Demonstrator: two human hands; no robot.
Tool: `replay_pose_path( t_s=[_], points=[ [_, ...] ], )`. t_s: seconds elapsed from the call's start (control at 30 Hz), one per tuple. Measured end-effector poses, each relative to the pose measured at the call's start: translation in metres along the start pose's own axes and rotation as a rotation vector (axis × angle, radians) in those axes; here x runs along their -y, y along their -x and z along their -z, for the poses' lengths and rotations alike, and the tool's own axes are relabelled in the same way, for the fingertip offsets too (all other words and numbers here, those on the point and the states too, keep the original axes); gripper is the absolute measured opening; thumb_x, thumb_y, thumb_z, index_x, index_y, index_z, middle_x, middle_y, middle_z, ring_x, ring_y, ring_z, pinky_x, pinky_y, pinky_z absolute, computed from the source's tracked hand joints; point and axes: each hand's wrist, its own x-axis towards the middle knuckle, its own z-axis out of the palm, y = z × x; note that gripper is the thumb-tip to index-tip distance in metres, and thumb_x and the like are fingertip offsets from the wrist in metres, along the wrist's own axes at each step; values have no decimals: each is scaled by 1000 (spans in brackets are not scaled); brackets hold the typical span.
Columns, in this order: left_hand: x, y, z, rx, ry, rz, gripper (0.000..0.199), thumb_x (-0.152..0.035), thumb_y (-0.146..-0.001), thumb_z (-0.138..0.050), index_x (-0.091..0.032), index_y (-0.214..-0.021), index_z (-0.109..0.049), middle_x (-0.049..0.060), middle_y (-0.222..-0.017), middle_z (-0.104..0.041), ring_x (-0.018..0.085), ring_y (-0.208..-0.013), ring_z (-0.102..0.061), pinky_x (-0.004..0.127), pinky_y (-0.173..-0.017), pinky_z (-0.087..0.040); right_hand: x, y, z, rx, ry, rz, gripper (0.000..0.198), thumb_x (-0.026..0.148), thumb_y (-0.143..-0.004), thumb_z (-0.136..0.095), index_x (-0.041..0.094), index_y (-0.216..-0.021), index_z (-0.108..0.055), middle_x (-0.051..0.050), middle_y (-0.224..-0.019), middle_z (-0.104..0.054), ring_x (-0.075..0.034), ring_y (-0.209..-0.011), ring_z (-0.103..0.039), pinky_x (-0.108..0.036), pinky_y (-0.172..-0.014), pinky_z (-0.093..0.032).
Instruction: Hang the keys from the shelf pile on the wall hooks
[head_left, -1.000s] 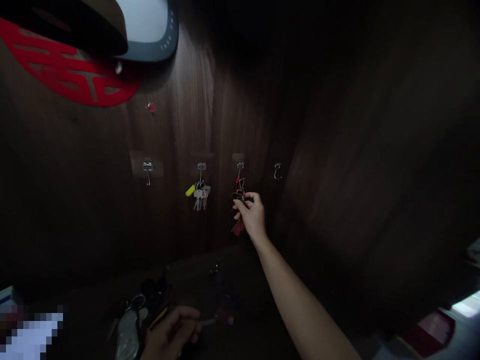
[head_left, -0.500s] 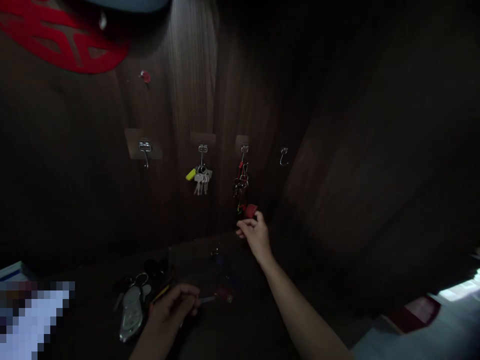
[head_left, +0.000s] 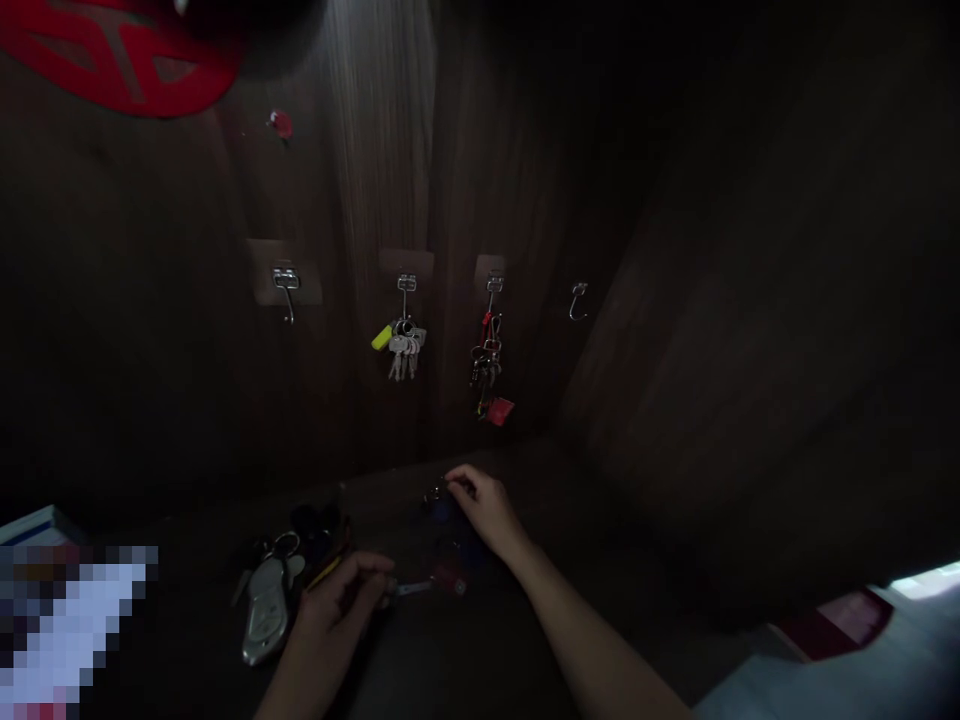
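My left hand [head_left: 349,600], low and left of centre, is closed, with thumb and forefinger pinching a small key [head_left: 412,588] whose blade points right. A dark red fob [head_left: 450,578] lies at the key's far end. Over to the right, my right hand [head_left: 484,510] reaches down to the dark shelf, its thumb and forefinger together at a small bunch of metal keys [head_left: 436,493]. A blue tag [head_left: 442,510] lies just below that bunch. Beside my left hand rests a big key bunch with a silver bottle-shaped piece [head_left: 266,605].
Four metal hooks line the dark wooden panel. Keys with a yellow tag [head_left: 405,350] hang from one, and keys with a red tag [head_left: 500,411] from another. The left hook [head_left: 286,290] and right hook [head_left: 577,300] are bare. A box [head_left: 34,525] stands far left.
My right hand has left the red tag hanging on the wall and come down to the keys on the shelf. My left hand has stayed about where it was. The view has tipped slightly downward.
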Motion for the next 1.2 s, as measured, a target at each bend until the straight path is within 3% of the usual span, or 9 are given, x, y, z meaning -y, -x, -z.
replay_pose_path(
  t_s=[0.1, 0.27, 0.4, 0.53, 0.73, 0.9, 1.07, 1.2],
  points=[
    [-2, 1, -1, -6, -3, -9, 26, -46, -76, -54, -23, -82, -64, -2, -69, -67, 18, -71, -63, 25, -66, -47, 9, 5, -3, 99, 230, 74, 19, 24, -85, -51, 23, -99, -64, -3, -86, -64, -19, -85, -57, -33, -79, -42],
    [-2, 0, -1, 0, 5, -31, 23, -42, -77, -54, -22, -80, -64, -2, -68, -66, 18, -71, -63, 26, -68, -47, 17, 10, -6, 207, 455, 68, 37, 36, -84, -57, 31, -121, -56, -5, -103, -59, -23, -101, -51, -42, -90, -35],
    [-3, 0, -1, 8, -12, -35, 23, -42, -77, -54, -22, -80, -65, -2, -67, -66, 18, -70, -63, 26, -68, -47, 19, 12, -7, 244, 501, 97, 34, 39, -82, -60, 31, -114, -60, -6, -106, -56, -23, -102, -49, -41, -89, -34],
    [-3, 1, -1, -3, -26, -26, 22, -42, -77, -54, -23, -80, -65, -3, -66, -65, 18, -70, -63, 26, -67, -47, 22, 14, -8, 255, 456, 115, 24, 30, -78, -65, 27, -102, -61, -4, -104, -58, -22, -101, -49, -38, -87, -35],
    [-1, 0, 1, 3, -1, -40, 22, -41, -78, -53, -22, -82, -64, -1, -68, -67, 18, -70, -63, 26, -67, -47, 22, 14, -10, 248, 286, 134, 24, 9, -75, -59, 23, -94, -57, -2, -98, -61, -19, -96, -54, -35, -85, -38],
    [0, -2, 3, -23, 4, -43, 22, -41, -77, -53, -23, -82, -64, -2, -68, -68, 18, -70, -65, 26, -69, -48, 15, 12, -14, 240, -3, 112, 26, 7, -75, -55, 24, -95, -59, -1, -91, -65, -17, -89, -60, -31, -82, -43],
    [1, -2, 3, -65, 52, -37, 23, -40, -77, -54, -22, -86, -65, -1, -72, -70, 18, -71, -66, 27, -69, -50, 15, 12, -19, 237, -407, -107, 23, 17, -71, -65, 22, -93, -59, 0, -85, -69, -16, -82, -64, -31, -77, -46],
    [0, -4, 3, -110, 65, -40, 27, -37, -76, -55, -22, -96, -66, 4, -91, -73, 21, -86, -67, 31, -77, -51, 28, 15, -21, 295, -676, -256, 29, 28, -64, -74, 20, -89, -61, -1, -83, -70, -15, -74, -65, -28, -71, -48]
  ],
)
